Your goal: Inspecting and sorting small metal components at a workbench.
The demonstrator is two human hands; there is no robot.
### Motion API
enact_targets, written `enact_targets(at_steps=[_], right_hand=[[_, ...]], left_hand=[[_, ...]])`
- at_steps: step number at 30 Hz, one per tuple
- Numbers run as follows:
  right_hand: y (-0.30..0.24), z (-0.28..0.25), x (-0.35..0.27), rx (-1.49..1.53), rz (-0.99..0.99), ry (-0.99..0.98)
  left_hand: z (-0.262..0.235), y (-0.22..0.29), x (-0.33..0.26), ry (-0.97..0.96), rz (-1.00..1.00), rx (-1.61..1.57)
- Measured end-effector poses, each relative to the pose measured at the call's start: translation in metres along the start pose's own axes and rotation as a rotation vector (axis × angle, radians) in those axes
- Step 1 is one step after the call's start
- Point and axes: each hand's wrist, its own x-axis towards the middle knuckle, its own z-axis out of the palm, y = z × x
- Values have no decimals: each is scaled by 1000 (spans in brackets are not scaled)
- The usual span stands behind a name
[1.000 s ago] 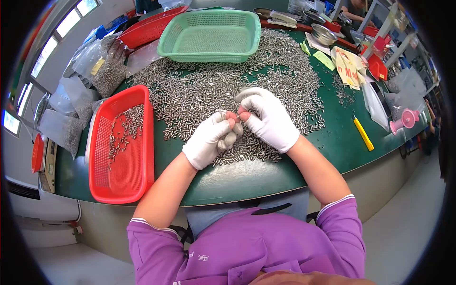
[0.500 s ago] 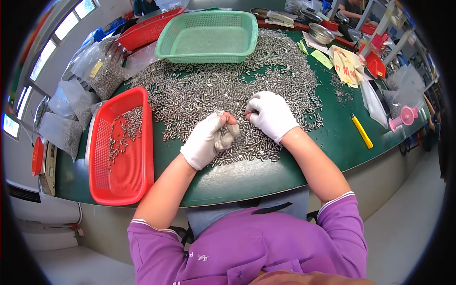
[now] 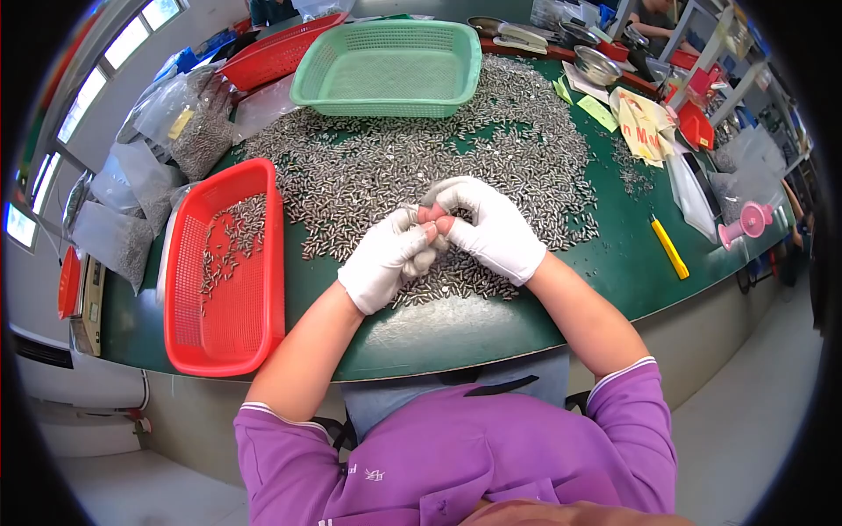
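Note:
A wide heap of small silver metal pins [image 3: 421, 149] covers the green table [image 3: 456, 324]. My left hand [image 3: 386, 259], in a white glove, is curled around a bunch of the pins just above the heap's near edge. My right hand [image 3: 491, 228], also gloved, meets it fingertip to fingertip and pinches a single pin between thumb and forefinger. A red mesh basket [image 3: 224, 272] with a thin scatter of pins lies to the left of my left hand.
A green mesh basket [image 3: 390, 66] stands at the back, a second red basket [image 3: 281, 53] behind it to the left. Clear bags of pins [image 3: 189, 123] line the left edge. A yellow cutter [image 3: 669, 247], a pink tool [image 3: 745, 223], papers and bowls lie at right.
My right hand went out to the heap and has come back to meet the left hand's fingertips. My left hand stayed closed on its bunch of pins.

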Motion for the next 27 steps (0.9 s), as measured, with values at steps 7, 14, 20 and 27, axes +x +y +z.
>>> enact_targets(at_steps=[7,14,20,27], right_hand=[[2,-14,4,-133,60,60],[-5,-11,3,-164,-94,21],[-5,-3,5,-452,-397,232],[-11,4,0,-477,-247,277]], left_hand=[[1,0,-2,88,29,65],[3,0,-3,150,16,118],[4,0,-2,206,82,252],[2,-1,-4,208,101,120]])
